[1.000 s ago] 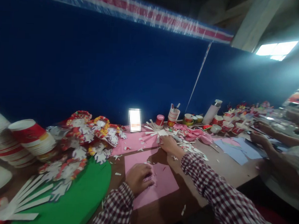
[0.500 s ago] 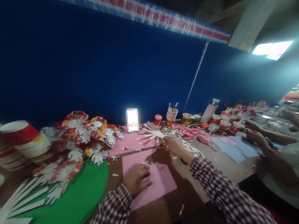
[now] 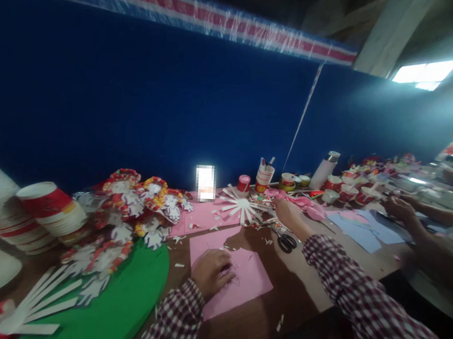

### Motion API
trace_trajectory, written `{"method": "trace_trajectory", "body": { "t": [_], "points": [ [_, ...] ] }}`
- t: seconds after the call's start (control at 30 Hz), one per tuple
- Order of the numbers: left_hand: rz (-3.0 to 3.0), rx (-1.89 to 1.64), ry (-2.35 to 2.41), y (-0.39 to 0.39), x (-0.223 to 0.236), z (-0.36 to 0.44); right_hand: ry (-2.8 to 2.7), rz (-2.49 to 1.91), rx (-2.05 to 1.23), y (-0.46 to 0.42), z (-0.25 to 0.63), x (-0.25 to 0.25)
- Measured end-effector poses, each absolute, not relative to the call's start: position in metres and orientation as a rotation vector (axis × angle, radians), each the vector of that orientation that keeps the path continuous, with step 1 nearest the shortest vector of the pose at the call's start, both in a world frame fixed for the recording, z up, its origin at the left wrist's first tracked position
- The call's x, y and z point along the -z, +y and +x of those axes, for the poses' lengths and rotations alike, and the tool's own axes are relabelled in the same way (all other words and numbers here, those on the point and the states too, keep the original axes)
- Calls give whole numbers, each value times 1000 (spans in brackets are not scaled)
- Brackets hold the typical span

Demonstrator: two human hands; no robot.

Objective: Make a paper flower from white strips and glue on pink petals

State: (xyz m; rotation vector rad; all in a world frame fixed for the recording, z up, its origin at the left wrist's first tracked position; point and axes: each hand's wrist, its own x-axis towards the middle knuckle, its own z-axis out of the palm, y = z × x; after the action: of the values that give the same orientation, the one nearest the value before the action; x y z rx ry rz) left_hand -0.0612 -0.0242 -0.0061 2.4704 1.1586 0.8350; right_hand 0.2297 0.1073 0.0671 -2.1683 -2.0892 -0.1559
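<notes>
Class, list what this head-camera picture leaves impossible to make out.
- Left hand, head view: curled fingers hide whatever lies beneath, on the pink paper.
- Right hand: blurred, grasp unclear.
- Scissors: small, dim.
- Blurred patch: unreadable.
- Paper cup stack: cut by the left edge.

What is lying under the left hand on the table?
The left hand rests on a pink paper sheet, which lies on the brown table. Small paper scraps lie beside the fingers. Whatever is under the palm is covered.
</notes>
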Motion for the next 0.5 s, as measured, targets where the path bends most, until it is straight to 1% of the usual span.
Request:
{"method": "trace_trajectory", "body": {
  "t": [0.13,0.33,0.5],
  "points": [
    [2474,-827,1162,-25,3,-61,-2184,-2102,110,113,224,-61],
    [2507,-809,1154,-23,4,-62,-2304,-1922,33,130,187,-55],
    [2475,-798,1146,-23,5,-61,-2325,-1974,-52,154,161,-47]
  ]
}}
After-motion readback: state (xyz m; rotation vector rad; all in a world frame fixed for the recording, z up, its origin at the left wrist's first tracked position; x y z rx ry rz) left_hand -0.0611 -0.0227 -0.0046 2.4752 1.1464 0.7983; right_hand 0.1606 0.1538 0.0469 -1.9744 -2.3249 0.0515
